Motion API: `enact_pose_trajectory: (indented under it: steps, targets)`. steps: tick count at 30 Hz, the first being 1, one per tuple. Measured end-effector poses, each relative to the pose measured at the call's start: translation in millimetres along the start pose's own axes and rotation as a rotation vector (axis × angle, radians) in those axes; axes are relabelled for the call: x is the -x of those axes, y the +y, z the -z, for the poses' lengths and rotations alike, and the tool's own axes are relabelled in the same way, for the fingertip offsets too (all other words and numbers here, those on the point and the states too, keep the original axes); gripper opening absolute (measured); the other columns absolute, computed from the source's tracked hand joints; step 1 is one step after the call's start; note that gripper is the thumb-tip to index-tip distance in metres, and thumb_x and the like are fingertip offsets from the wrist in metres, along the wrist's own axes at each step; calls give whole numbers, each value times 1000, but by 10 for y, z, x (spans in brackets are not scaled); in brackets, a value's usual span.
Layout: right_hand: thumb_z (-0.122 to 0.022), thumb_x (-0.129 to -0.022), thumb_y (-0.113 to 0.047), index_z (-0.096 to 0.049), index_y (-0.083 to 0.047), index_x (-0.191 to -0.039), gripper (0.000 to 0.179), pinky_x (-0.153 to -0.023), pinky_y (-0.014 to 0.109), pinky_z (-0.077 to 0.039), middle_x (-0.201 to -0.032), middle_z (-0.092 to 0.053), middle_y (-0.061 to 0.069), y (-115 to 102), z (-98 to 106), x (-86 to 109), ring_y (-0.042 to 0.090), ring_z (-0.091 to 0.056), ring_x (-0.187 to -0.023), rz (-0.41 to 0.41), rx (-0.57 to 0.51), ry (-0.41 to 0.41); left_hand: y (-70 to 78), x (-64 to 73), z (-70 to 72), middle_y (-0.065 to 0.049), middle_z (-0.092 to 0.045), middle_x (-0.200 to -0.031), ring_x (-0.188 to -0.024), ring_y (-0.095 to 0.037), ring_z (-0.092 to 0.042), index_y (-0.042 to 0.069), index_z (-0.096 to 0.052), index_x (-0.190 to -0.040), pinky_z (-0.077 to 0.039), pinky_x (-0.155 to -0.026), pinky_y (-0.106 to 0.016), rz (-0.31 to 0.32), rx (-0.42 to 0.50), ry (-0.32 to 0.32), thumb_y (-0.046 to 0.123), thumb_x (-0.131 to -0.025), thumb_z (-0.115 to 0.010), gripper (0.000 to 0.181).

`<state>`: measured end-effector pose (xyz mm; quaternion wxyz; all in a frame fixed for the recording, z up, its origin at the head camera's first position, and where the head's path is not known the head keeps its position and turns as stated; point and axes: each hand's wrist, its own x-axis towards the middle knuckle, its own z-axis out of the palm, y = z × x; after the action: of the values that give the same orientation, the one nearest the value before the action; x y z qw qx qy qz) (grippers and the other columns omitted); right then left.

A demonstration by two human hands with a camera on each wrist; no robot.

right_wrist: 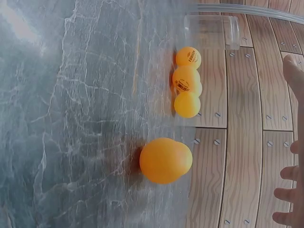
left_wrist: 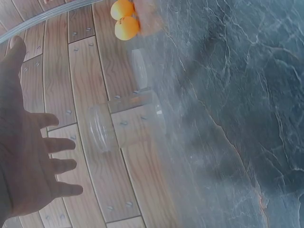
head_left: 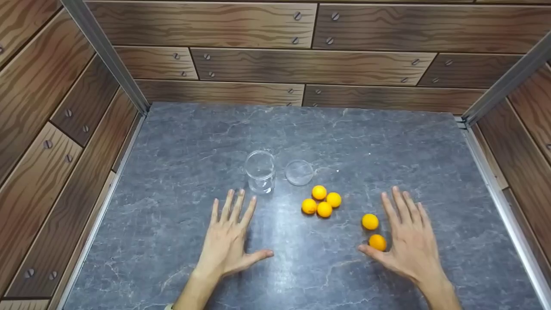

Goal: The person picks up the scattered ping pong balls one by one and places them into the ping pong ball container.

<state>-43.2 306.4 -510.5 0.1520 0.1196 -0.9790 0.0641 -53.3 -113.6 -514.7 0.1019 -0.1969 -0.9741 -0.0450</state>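
Observation:
My left hand (head_left: 226, 243) is spread flat with its thumb out, holding nothing; in its wrist view it (left_wrist: 31, 156) appears at the left. Just beyond its fingertips stands a clear, open-topped jar (head_left: 260, 174), upright. Right of the jar lies a round transparent lid (head_left: 299, 172). My right hand (head_left: 411, 243) is also spread with straight fingers. Two orange ping-pong balls, a farther one (head_left: 370, 221) and a nearer one (head_left: 377, 242), sit between its thumb and forefinger, ungripped. Several more ping-pong balls (head_left: 324, 209) cluster in front of the lid; printing shows on one (right_wrist: 192, 58).
The grey marbled tabletop (head_left: 172, 172) is bounded by wood-patterned panels at the back (head_left: 249, 64) and both sides. Metal rails, one at the right (head_left: 508, 215), run along the table's side edges. Small white specks dot the surface right of the lid.

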Motion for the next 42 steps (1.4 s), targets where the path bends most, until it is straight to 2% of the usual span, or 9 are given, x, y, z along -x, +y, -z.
enact_pose_trajectory:
  steps: [2, 4, 11, 15, 21, 26, 34, 42]
  targets:
    - [-63, -70, -92, -24, -17, -169, 130, -124, 64, -28, -174, -27, 17, -10, -8, -2, 43, -31, -157, 4, 4, 0, 0, 0, -1, -16, -20, -176, -164, -39, -23, 17, -24, -169, -24, -128, -65, 0, 2, -6, 98, -78, -48, 124]
    - [-64, -70, -91, -25, -17, -168, 130, -124, 64, -28, -174, -28, 17, -26, -15, -4, 43, -33, -156, 5, 4, -6, -2, 0, -2, -16, -20, -176, -163, -39, -24, 17, -24, -169, -25, -128, -65, 0, 4, -8, 97, -78, -49, 124]
    - [-70, -71, -86, -26, -15, -168, 128, -130, 59, -22, -174, -28, 17, -143, -56, -58, 44, -33, -156, 20, -16, -12, -36, -26, -4, -17, -26, -175, -161, -41, -29, 15, -28, -167, -27, -126, -66, -15, 18, 18, 94, -75, -58, 124]
    - [-61, -73, -92, -27, -14, -167, 127, -130, 58, -21, -174, -29, 17, -241, -99, -122, 44, -34, -156, 52, -39, 22, -82, -53, -25, -17, -29, -174, -160, -41, -30, 15, -29, -167, -28, -126, -65, -11, 34, 23, 92, -75, -61, 124]
    - [-43, -77, -100, -30, -10, -166, 127, -123, 64, -30, -171, -33, 20, -416, -193, -263, 45, -39, -153, 113, -58, 65, -177, -100, -55, -17, -30, -173, -161, -41, -29, 14, -28, -167, -27, -128, -62, 9, 60, -7, 90, -77, -61, 122]
    - [-41, -79, -99, -32, -8, -164, 125, -121, 65, -34, -169, -37, 22, -572, -280, -382, 46, -42, -151, 150, -70, 77, -273, -138, -130, -18, -37, -170, -158, -41, -35, 12, -29, -166, -31, -127, -61, 19, 75, -1, 87, -77, -63, 122]
    - [-43, -81, -97, -33, -11, -165, 121, -119, 63, -40, -167, -40, 20, -794, -404, -551, 44, -48, -148, 184, -99, 101, -446, -219, -260, -19, -48, -162, -151, -41, -46, 7, -34, -164, -38, -123, -60, 23, 94, 64, 85, -77, -66, 121]
    - [-42, -83, -96, -35, -11, -164, 118, -119, 62, -42, -166, -43, 19, -877, -542, -726, 43, -47, -149, 184, -116, 71, -587, -348, -415, -17, -53, -158, -145, -40, -51, 4, -36, -162, -41, -121, -61, 20, 109, 86, 84, -79, -65, 119]
